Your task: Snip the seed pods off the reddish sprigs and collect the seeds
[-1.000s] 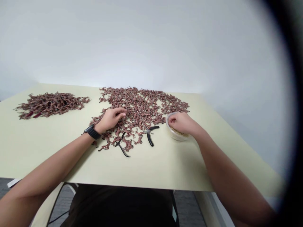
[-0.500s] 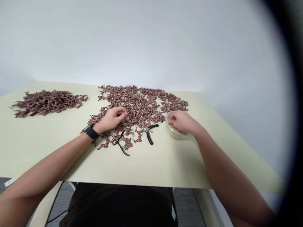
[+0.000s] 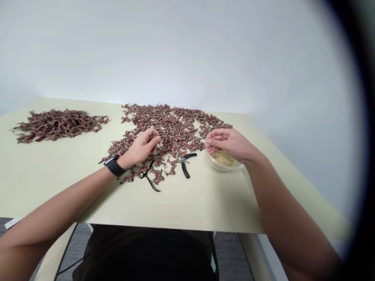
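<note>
My left hand [image 3: 142, 147] hovers over the front of a wide, single-layer spread of small reddish-brown pieces [image 3: 178, 130], its thumb and fingertips pinched together. Nothing shows between them at this size. My right hand [image 3: 227, 142] is raised just above the rim of a round clear plastic tub [image 3: 218, 164] holding fine golden pieces [image 3: 223, 158], with its fingers curled against the thumb. Two pairs of black-handled pliers lie between my hands: one [image 3: 185, 166] beside the spread, the other [image 3: 150, 178] on its lower edge.
A denser heap of the same reddish-brown pieces [image 3: 55, 125] lies at the left of the cream tabletop [image 3: 58, 179]. A black watch [image 3: 115, 166] is on my left wrist. The table's front edge runs above my dark clothing [image 3: 146, 249], with a pale wall behind the table.
My right hand has lifted out of the tub, uncovering the golden pieces. My left hand has risen slightly, its fingertips pinched higher above the spread.
</note>
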`<state>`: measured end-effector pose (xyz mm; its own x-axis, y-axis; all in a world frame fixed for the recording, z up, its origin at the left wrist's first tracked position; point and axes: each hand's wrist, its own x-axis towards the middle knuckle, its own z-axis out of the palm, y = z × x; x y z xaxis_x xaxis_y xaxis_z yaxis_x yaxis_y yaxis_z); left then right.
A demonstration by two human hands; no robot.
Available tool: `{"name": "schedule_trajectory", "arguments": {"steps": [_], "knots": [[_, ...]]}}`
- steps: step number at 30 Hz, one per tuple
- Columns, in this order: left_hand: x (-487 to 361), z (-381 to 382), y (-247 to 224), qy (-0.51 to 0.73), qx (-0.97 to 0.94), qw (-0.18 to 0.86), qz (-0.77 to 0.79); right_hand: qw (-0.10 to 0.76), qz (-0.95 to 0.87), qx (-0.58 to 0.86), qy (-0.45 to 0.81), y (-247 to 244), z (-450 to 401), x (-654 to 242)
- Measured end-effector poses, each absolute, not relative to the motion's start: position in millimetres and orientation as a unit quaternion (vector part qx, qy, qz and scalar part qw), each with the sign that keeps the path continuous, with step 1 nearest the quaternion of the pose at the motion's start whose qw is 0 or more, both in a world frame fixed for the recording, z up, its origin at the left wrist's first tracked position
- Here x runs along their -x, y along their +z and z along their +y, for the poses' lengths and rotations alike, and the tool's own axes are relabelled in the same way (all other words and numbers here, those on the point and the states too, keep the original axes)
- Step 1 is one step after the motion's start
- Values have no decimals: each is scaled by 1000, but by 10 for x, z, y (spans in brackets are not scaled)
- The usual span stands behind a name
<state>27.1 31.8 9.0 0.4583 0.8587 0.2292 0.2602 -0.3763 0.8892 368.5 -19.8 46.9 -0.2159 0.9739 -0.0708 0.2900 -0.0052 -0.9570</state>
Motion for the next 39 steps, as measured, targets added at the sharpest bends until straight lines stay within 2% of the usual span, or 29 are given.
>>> {"name": "schedule_trajectory", "arguments": {"steps": [3, 9, 17, 24, 33, 39], "knots": [[-369, 186, 105, 374, -738, 439, 349, 380, -588, 469, 539, 504, -308, -3458], [-564, -213, 140, 333, -786, 412, 318, 337, -564, 401, 639, 316, -511, -2909], [-585, -291, 146, 323, -803, 388, 318, 372, -537, 403, 641, 163, -534, -2755], [-568, -284, 164, 307, -798, 410, 318, 371, -532, 392, 652, 92, -537, -2768], [-554, -260, 152, 313, -831, 311, 339, 340, -530, 397, 667, 57, -525, -2763], [-553, -251, 153, 307, -837, 301, 338, 344, -505, 398, 684, 107, -533, -2742]]}}
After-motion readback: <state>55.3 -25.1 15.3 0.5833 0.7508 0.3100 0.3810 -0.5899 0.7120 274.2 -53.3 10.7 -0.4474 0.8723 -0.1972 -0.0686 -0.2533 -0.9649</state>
